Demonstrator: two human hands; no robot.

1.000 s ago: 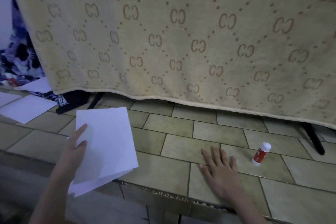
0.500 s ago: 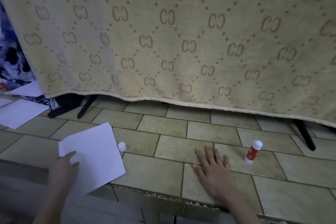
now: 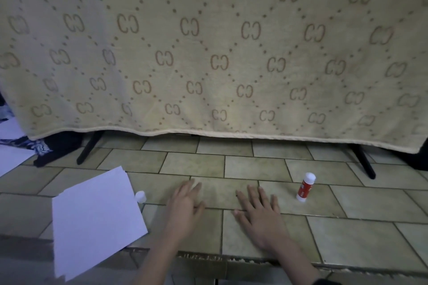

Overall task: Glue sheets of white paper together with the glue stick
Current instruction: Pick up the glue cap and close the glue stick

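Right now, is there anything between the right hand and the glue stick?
Nothing visible. The right hand lies flat on the tiled floor; the glue stick stands upright to its right, only bare tile between them.

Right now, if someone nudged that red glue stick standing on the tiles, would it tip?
Probably: the glue stick stands upright, tall and narrow, already leaning slightly. Once down, its round body would likely roll across the smooth tiled floor.

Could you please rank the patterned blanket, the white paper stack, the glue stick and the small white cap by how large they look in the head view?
1. patterned blanket
2. white paper stack
3. glue stick
4. small white cap

The gaps in size are wide enough that nearness to the camera does not alter the order.
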